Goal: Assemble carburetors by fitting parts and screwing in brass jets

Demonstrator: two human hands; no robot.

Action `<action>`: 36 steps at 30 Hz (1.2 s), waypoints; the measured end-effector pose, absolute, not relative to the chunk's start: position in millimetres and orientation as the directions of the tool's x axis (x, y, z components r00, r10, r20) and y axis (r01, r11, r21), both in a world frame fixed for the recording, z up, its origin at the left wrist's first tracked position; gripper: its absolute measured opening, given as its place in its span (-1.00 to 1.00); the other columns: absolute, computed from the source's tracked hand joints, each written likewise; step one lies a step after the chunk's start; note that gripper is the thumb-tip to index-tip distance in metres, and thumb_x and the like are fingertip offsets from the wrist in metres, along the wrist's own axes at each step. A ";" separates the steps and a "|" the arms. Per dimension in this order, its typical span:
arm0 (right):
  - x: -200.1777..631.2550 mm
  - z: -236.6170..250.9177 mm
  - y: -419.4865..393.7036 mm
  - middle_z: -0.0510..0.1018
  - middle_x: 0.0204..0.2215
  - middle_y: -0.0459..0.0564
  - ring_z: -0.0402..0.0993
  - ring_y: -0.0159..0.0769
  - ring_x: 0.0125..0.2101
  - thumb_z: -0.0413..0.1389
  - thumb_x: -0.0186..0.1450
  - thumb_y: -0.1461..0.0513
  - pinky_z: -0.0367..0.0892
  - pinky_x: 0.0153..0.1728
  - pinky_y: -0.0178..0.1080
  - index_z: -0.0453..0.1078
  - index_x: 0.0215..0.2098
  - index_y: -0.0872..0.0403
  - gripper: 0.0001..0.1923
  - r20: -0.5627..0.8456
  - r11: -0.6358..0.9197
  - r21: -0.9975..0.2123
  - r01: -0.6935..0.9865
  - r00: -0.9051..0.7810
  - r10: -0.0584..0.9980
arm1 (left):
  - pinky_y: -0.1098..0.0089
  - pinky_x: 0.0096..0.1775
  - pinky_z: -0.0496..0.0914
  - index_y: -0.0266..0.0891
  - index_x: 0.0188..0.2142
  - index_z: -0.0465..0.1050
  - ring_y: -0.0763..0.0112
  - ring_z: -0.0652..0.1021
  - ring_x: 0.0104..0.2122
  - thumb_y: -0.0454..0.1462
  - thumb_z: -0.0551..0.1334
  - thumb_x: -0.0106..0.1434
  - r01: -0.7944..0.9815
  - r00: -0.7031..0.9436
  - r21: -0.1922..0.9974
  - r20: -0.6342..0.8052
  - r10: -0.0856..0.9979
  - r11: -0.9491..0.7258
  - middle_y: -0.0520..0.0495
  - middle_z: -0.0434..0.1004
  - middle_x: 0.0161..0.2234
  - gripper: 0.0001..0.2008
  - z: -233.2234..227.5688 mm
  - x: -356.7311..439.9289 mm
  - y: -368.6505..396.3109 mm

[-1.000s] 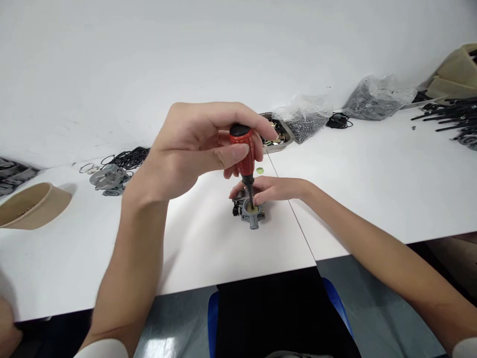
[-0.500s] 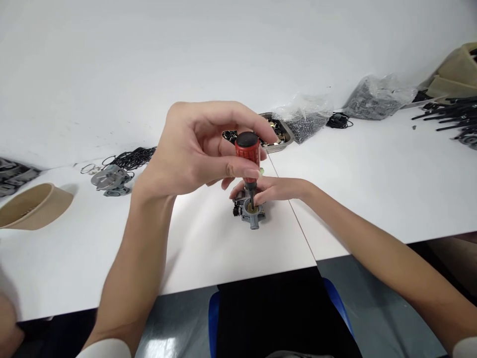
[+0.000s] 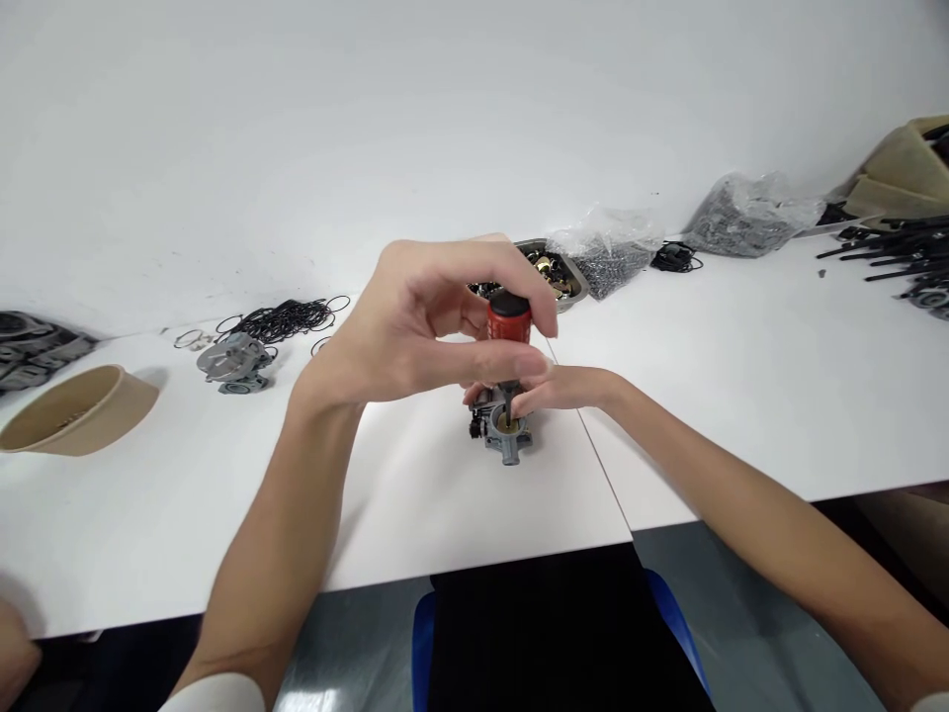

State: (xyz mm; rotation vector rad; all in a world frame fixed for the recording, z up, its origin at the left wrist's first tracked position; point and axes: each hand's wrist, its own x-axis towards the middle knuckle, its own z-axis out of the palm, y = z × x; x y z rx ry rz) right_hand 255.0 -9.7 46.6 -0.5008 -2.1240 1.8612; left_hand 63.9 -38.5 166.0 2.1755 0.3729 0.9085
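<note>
My left hand (image 3: 437, 321) is closed round the handle of a red screwdriver (image 3: 509, 318) with a black cap. The tool stands upright, its dark shaft reaching down into the round bore of a grey metal carburetor (image 3: 510, 450) on the table. Brass colour shows inside that bore, around the tip. Behind the shaft, my right hand (image 3: 560, 389) grips the carburetor from its far right side, thumb near the bore's rim. Most of the right fingers are hidden by the left hand and the tool.
Left on the white table (image 3: 415, 514) are a tan bowl (image 3: 111, 410), another carburetor (image 3: 235, 361) and black rubber rings (image 3: 286, 321). Along the wall stand a metal tray (image 3: 574, 287) of small parts and plastic bags (image 3: 752, 218). Black cables (image 3: 901, 242) lie far right. Someone's arm (image 3: 15, 643) shows lower left.
My left hand's fingers have shifted around the screwdriver handle, covering more of its lower part. The tip stays in the carburetor's bore. The whole view has shifted slightly.
</note>
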 end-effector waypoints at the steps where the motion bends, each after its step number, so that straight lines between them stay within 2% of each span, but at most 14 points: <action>1: 254.6 47.4 -10.4 0.38 0.18 0.11 0.28 -0.16 0.20 0.07 0.22 0.36 0.24 0.18 -0.08 0.32 0.12 0.10 -0.52 -0.029 0.109 -0.990 0.084 -0.900 0.434 | 0.38 -0.46 0.48 -0.15 -0.30 0.58 0.36 0.56 -0.37 -0.26 0.41 0.10 -0.022 0.700 0.714 0.511 0.499 -0.700 -0.09 0.55 -0.34 -0.85 165.1 65.4 -38.5; 3: 253.9 49.2 -11.7 0.39 0.18 0.12 0.29 -0.16 0.20 0.05 0.23 0.37 0.22 0.19 -0.07 0.32 0.12 0.11 -0.52 -0.043 0.096 -0.991 0.095 -0.897 0.439 | 0.41 -0.46 0.47 -0.16 -0.31 0.58 0.40 0.54 -0.40 -0.24 0.45 0.05 -0.032 0.682 0.697 0.539 0.495 -0.716 -0.07 0.55 -0.35 -0.81 163.6 67.7 -38.2; 8: 252.5 51.2 -12.0 0.42 0.15 0.13 0.30 -0.16 0.19 0.04 0.21 0.40 0.28 0.15 -0.09 0.32 0.13 0.13 -0.51 -0.054 0.091 -0.990 0.105 -0.895 0.444 | 0.53 -0.62 0.40 -0.14 -0.15 0.56 0.52 0.51 -0.55 -0.22 0.51 -0.04 -0.027 0.631 0.719 0.551 0.546 -0.695 0.00 0.53 -0.38 -0.58 162.8 68.7 -39.0; 14: 254.1 50.1 -9.3 0.37 0.19 0.14 0.28 -0.14 0.19 0.08 0.23 0.34 0.30 0.13 -0.11 0.32 0.14 0.13 -0.52 -0.038 0.116 -0.989 0.093 -0.911 0.410 | 0.58 -0.75 0.27 -0.10 -0.18 0.61 0.57 0.47 -0.62 -0.27 0.49 -0.02 -0.018 0.635 0.690 0.567 0.525 -0.724 -0.01 0.55 -0.40 -0.65 163.2 63.0 -36.1; 17: 255.0 48.6 -9.1 0.35 0.19 0.14 0.30 -0.14 0.16 0.09 0.25 0.30 0.31 0.10 -0.11 0.33 0.12 0.11 -0.55 -0.028 0.119 -0.989 0.084 -0.911 0.411 | 0.56 -0.72 0.30 -0.09 -0.06 0.58 0.56 0.49 -0.63 -0.26 0.45 0.06 -0.005 0.644 0.703 0.547 0.535 -0.712 -0.03 0.60 -0.34 -0.59 162.1 59.0 -32.4; 21: 255.3 46.8 -9.4 0.37 0.15 0.14 0.36 -0.19 0.07 0.08 0.25 0.29 0.36 0.02 -0.16 0.32 0.12 0.11 -0.55 -0.039 0.091 -0.992 0.084 -0.909 0.415 | 0.55 -0.61 0.40 -0.18 0.06 0.49 0.44 0.59 -0.48 -0.21 0.40 0.14 0.009 0.660 0.711 0.524 0.539 -0.703 -0.07 0.62 -0.33 -0.53 162.1 56.2 -29.4; 23: 255.4 46.0 -9.3 0.39 0.13 0.12 0.38 -0.21 0.04 0.08 0.24 0.32 0.36 0.01 -0.18 0.33 0.11 0.09 -0.55 -0.041 0.094 -0.992 0.088 -0.908 0.417 | 0.54 -0.57 0.43 -0.22 0.04 0.49 0.41 0.60 -0.44 -0.21 0.37 0.17 0.020 0.673 0.721 0.503 0.543 -0.692 -0.10 0.63 -0.32 -0.57 163.4 55.9 -29.9; 27: 256.1 43.9 -7.7 0.42 0.07 0.09 0.39 -0.21 0.03 0.08 0.24 0.31 0.35 0.01 -0.17 0.33 0.11 0.08 -0.55 -0.039 0.105 -0.990 0.090 -0.910 0.412 | 0.49 -0.51 0.48 -0.24 -0.12 0.55 0.41 0.60 -0.42 -0.22 0.33 0.21 0.031 0.690 0.741 0.469 0.551 -0.671 -0.12 0.63 -0.24 -0.75 166.3 57.9 -34.2; 30: 256.6 42.2 -6.4 0.43 0.05 0.09 0.37 -0.18 0.06 0.09 0.24 0.30 0.33 0.05 -0.13 0.34 0.10 0.07 -0.56 -0.026 0.127 -0.988 0.085 -0.912 0.410 | 0.50 -0.53 0.48 -0.20 -0.25 0.56 0.45 0.58 -0.45 -0.22 0.37 0.15 0.015 0.664 0.725 0.507 0.549 -0.689 -0.08 0.61 -0.22 -0.83 165.3 63.1 -36.7; 33: 256.4 41.5 -6.0 0.44 0.04 0.09 0.37 -0.18 0.07 0.08 0.25 0.30 0.32 0.06 -0.11 0.35 0.10 0.08 -0.57 -0.027 0.127 -0.988 0.087 -0.909 0.415 | 0.51 -0.57 0.45 -0.18 -0.34 0.54 0.49 0.55 -0.51 -0.20 0.43 0.07 -0.001 0.610 0.703 0.564 0.556 -0.711 -0.04 0.59 -0.32 -0.82 161.6 68.6 -35.6; 36: 255.6 41.6 -6.3 0.44 0.05 0.09 0.39 -0.21 0.04 0.06 0.24 0.34 0.34 0.03 -0.15 0.34 0.11 0.08 -0.55 -0.038 0.108 -0.990 0.091 -0.907 0.419 | 0.50 -0.59 0.43 -0.18 -0.31 0.55 0.48 0.54 -0.55 -0.17 0.48 0.00 0.000 0.582 0.703 0.579 0.572 -0.711 -0.01 0.56 -0.44 -0.72 158.2 68.8 -31.4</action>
